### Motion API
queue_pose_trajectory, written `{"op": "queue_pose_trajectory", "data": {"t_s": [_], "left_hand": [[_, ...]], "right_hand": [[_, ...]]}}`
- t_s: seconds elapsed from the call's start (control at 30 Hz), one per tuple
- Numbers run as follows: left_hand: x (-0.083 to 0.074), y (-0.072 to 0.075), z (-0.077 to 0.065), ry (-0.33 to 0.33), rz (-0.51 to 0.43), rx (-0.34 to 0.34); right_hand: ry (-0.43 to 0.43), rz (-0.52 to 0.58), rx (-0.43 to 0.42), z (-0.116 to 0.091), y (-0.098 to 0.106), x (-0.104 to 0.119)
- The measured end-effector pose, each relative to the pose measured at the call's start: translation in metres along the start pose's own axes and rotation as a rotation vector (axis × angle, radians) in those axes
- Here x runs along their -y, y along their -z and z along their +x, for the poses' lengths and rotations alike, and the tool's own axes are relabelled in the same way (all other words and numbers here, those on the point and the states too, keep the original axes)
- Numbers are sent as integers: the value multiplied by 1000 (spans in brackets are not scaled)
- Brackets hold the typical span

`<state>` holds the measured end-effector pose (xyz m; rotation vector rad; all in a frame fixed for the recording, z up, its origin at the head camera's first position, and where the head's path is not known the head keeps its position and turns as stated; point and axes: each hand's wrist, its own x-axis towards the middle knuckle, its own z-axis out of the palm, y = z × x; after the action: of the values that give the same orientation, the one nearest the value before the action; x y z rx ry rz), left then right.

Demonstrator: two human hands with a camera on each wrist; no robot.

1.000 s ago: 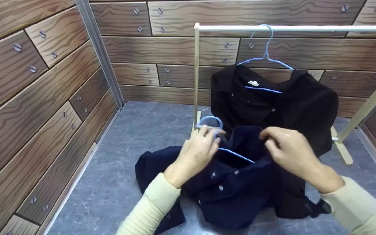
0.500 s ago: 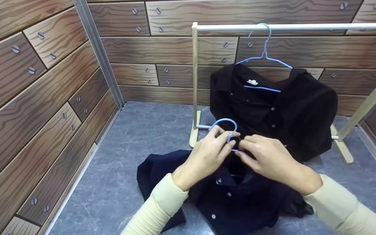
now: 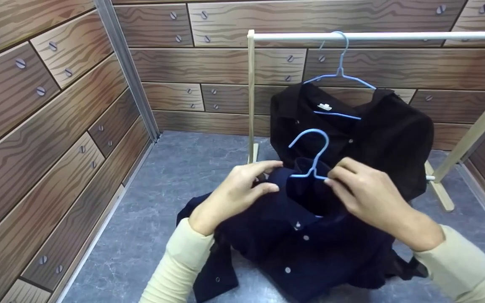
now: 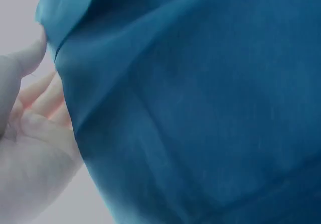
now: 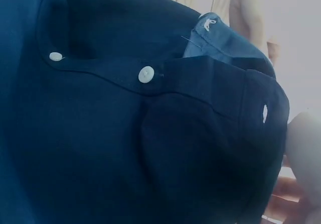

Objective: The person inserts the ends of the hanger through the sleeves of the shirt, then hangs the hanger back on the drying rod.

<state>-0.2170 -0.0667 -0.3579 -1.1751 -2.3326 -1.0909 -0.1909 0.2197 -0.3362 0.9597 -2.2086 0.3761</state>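
A dark navy button-up shirt (image 3: 267, 227) lies bunched on the floor in the head view, with a light-blue clothes hanger (image 3: 315, 168) inside its collar and the hook standing up. My right hand (image 3: 369, 191) pinches the hanger's arm by the right side of the collar; whether cloth is caught too is hidden. At the collar's left side is my left hand (image 3: 236, 191), thumb and fingers spread apart. In the left wrist view, the thumb of that left hand (image 4: 35, 148) touches the shirt's edge (image 4: 175, 98). White buttons (image 5: 146, 74) show along the shirt front in the right wrist view.
Behind, a black shirt (image 3: 377, 143) hangs by another blue hanger (image 3: 340, 71) from the white rail (image 3: 394, 37) of a wooden rack (image 3: 251, 97). Wood-patterned walls (image 3: 99, 101) close off the back and sides. Grey floor (image 3: 150, 202) spreads to the left.
My left hand has let go of the hanger's neck and shifted left to the collar. The hook now stands higher and further right. My right hand moved left, then back right.
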Motion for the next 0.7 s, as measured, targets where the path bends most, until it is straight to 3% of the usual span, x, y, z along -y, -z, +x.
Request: {"op": "queue_pose_trajectory", "data": {"t_s": [0.2,0.37,0.53,0.7], "left_hand": [[7,11,-5,25,42,10],[12,19,-9,6,146,-66],[14,27,-10,-19,274,-165],[9,29,-9,2,357,-209]], "right_hand": [[-8,4,-53,3,11,-8],[-62,53,-34,1,22,-18],[-134,228,37,1,34,-28],[-230,369,159,3,41,-27]]}}
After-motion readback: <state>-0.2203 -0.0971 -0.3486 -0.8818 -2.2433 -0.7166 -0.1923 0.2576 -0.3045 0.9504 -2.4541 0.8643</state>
